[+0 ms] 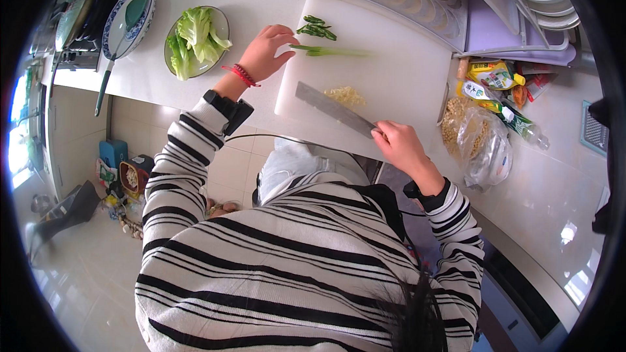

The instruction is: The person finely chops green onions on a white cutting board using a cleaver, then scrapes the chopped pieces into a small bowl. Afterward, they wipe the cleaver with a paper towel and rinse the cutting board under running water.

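Note:
My right hand [398, 145] is closed on the handle of a cleaver [335, 110], whose broad blade points up and left over the lower part of a white cutting board [406, 76]. Beside the blade lies a small pile of minced garlic or similar pale bits [346, 95]. My left hand [269, 51] hovers at the board's left edge with thumb and fingers apart, its fingertips near the end of a green onion stalk [327, 52]; whether they touch it I cannot tell. Cut green pieces, possibly peppers [317, 28], lie above the stalk.
Left of the board, a plate [199, 69] holds lettuce leaves. Farther left, a blue-patterned bowl [146, 22] holds a green spatula [136, 12]. A dish rack [513, 51] stands at the upper right, above seasoning pouches [494, 76], a bag of soybeans [455, 124] and a grater [594, 124].

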A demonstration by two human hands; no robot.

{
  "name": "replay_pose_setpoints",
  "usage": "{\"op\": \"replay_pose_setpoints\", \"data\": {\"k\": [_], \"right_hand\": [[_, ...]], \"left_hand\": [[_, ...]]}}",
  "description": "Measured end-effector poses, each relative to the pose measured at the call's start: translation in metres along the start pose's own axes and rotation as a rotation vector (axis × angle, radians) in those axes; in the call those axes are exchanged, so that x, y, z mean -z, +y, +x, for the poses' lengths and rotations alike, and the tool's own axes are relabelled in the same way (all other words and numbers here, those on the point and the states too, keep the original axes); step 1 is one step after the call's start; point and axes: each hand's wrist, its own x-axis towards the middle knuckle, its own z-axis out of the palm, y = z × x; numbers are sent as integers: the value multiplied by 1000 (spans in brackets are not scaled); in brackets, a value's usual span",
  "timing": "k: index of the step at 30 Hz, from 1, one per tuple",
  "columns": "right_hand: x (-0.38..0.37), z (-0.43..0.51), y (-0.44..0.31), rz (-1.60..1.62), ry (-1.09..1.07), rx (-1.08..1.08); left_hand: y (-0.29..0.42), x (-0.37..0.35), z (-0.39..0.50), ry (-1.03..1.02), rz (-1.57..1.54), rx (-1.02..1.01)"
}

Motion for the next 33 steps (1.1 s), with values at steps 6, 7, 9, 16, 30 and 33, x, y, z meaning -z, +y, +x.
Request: {"op": "replay_pose_setpoints", "data": {"k": [6, 7, 9, 16, 30, 33], "right_hand": [[16, -3, 11, 17, 75, -63], [18, -4, 12, 33, 83, -50], [20, -4, 16, 8, 57, 50], [21, 11, 31, -134, 27, 176], [51, 70, 14, -419, 31, 428], [43, 84, 30, -348, 16, 409]], "left_hand": [[0, 16, -26, 64, 6, 69], [2, 20, -29, 82, -11, 86], [8, 25, -33, 118, -37, 104], [57, 42, -34, 91, -188, 96], [100, -14, -7, -426, 395, -9], [94, -17, -4, -406, 383, 24]]}}
